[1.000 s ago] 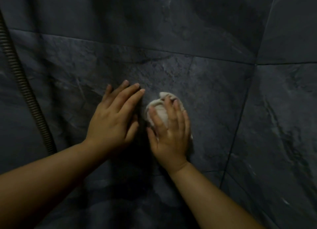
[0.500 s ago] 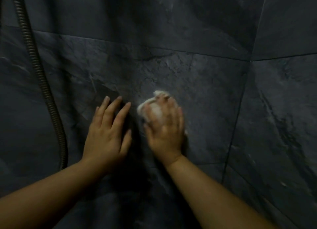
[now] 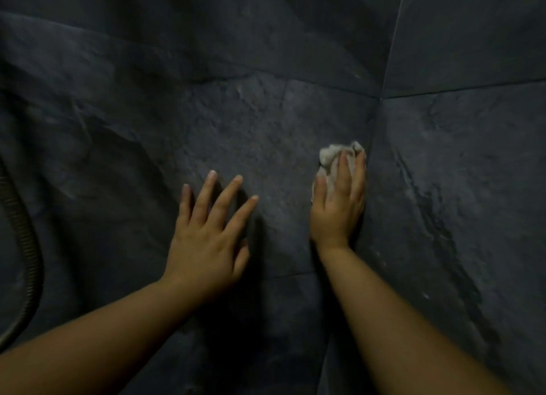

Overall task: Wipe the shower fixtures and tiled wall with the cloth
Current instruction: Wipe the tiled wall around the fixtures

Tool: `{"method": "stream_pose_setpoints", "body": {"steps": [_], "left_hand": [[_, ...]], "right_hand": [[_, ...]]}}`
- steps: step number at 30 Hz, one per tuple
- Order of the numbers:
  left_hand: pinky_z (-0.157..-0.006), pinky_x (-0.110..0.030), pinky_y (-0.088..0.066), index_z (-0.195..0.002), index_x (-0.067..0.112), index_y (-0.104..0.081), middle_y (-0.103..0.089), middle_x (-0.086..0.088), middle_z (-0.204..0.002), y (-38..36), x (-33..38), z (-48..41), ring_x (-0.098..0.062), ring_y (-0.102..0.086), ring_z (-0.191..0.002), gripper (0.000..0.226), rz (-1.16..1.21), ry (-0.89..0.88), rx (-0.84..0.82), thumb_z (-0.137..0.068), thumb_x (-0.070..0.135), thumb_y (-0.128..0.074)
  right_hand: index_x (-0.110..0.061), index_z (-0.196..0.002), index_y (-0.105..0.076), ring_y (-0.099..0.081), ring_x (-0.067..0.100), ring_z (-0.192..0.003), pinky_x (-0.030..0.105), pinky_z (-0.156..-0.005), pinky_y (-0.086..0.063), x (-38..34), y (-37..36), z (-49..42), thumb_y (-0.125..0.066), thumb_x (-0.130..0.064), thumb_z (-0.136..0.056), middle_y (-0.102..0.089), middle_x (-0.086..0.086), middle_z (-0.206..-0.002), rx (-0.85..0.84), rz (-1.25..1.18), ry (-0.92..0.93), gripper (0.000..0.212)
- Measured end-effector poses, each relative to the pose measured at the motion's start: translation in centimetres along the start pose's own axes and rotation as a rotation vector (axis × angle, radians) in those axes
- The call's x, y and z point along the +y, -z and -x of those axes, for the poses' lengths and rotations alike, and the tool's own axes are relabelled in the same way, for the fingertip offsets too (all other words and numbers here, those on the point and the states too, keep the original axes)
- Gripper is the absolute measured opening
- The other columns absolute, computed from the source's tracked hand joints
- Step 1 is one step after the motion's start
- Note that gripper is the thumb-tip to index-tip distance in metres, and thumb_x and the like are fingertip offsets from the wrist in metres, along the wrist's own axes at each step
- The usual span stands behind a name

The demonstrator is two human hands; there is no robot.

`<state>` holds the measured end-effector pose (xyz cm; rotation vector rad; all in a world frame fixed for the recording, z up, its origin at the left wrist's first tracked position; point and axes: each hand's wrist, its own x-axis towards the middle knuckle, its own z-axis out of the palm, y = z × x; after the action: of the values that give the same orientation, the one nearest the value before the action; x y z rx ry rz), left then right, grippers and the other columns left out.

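Observation:
A dark slate-grey tiled wall (image 3: 236, 113) fills the view. My right hand (image 3: 338, 208) presses a small crumpled white cloth (image 3: 331, 156) flat against the wall, right beside the vertical corner joint; its fingers lie fairly straight over the cloth, which sticks out above the fingertips. My left hand (image 3: 209, 235) rests flat on the tile a hand's width to the left, fingers spread and straight, holding nothing.
A ribbed metal shower hose (image 3: 25, 246) curves down the far left edge. The side wall (image 3: 458, 187) meets the main wall at the corner just right of the cloth. Grout lines cross above and below my hands.
My right hand has slid the cloth to the right, up to the corner joint. My left hand stays flat on the wall with fingers spread wider. The view has shifted right.

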<state>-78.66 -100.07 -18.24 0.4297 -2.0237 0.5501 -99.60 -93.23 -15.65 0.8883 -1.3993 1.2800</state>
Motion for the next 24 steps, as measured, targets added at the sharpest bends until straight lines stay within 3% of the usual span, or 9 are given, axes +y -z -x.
{"method": "stream_pose_setpoints", "body": {"steps": [4,8,11,17,19,21,24], "left_hand": [[-0.112,-0.054,0.012,-0.146,0.018,-0.022,-0.012,-0.007,-0.157,-1.7,-0.3,1.0,-0.031,0.003,-0.145,0.078,-0.120,0.023,-0.108,-0.078,0.055,-0.035],[-0.110,-0.054,0.018,-0.148,0.020,-0.013,0.001,-0.006,-0.158,-2.1,-0.4,1.1,-0.031,0.009,-0.144,0.086,-0.130,0.022,-0.157,-0.077,0.064,-0.030],[-0.110,-0.052,0.019,-0.148,0.017,-0.016,-0.004,-0.006,-0.157,-1.6,-0.5,1.1,-0.031,0.005,-0.144,0.086,-0.108,-0.006,-0.162,-0.078,0.065,-0.031],[-0.113,-0.041,0.010,-0.146,0.014,-0.024,-0.013,0.000,-0.154,0.9,-1.0,0.7,-0.021,-0.002,-0.143,0.077,0.138,0.007,-0.195,-0.082,0.057,-0.029],[-0.114,-0.029,0.008,-0.147,0.018,-0.020,-0.007,0.009,-0.152,2.2,-1.6,0.9,-0.010,0.002,-0.142,0.076,0.312,0.068,-0.216,-0.081,0.054,-0.026],[-0.114,-0.023,0.002,-0.146,0.021,-0.018,-0.006,0.014,-0.149,3.7,-2.1,1.5,-0.004,0.003,-0.140,0.075,0.435,0.118,-0.227,-0.079,0.053,-0.025],[-0.114,-0.041,-0.023,-0.142,0.015,-0.034,-0.027,0.005,-0.148,6.9,-3.0,3.0,-0.014,-0.011,-0.142,0.069,0.421,0.126,-0.167,-0.080,0.044,-0.038]], "right_hand": [[-0.012,-0.137,-0.034,-0.025,0.035,-0.140,0.052,-0.108,-0.033,2.9,1.8,11.1,-0.041,-0.034,-0.099,-0.022,0.022,-0.150,-0.115,0.016,-0.029,0.044],[-0.009,-0.137,-0.033,-0.022,0.032,-0.141,0.051,-0.108,-0.032,2.7,2.8,18.1,-0.036,-0.037,-0.100,-0.015,0.016,-0.154,-0.198,0.028,-0.162,0.047],[-0.013,-0.138,-0.032,-0.022,0.033,-0.140,0.052,-0.107,-0.031,1.6,2.7,17.0,-0.031,-0.043,-0.099,-0.017,0.019,-0.153,-0.186,0.008,-0.252,0.049],[-0.020,-0.138,-0.035,-0.024,0.036,-0.139,0.053,-0.111,-0.023,-5.2,-1.2,6.6,-0.040,-0.038,-0.096,-0.026,0.023,-0.150,-0.024,-0.011,-0.200,0.046],[-0.023,-0.140,-0.033,-0.021,0.034,-0.140,0.048,-0.114,-0.016,-7.3,-1.5,7.3,-0.043,-0.035,-0.094,-0.025,0.021,-0.151,-0.089,0.015,-0.094,0.048],[-0.028,-0.142,-0.031,-0.018,0.032,-0.142,0.045,-0.116,-0.013,-7.6,-0.9,10.1,-0.045,-0.033,-0.092,-0.023,0.018,-0.151,-0.231,0.049,0.171,0.051],[-0.037,-0.141,-0.025,-0.009,0.024,-0.145,0.041,-0.118,-0.008,-5.6,0.0,12.6,-0.046,-0.034,-0.092,-0.023,0.012,-0.150,-0.373,0.006,0.443,0.054]]}}
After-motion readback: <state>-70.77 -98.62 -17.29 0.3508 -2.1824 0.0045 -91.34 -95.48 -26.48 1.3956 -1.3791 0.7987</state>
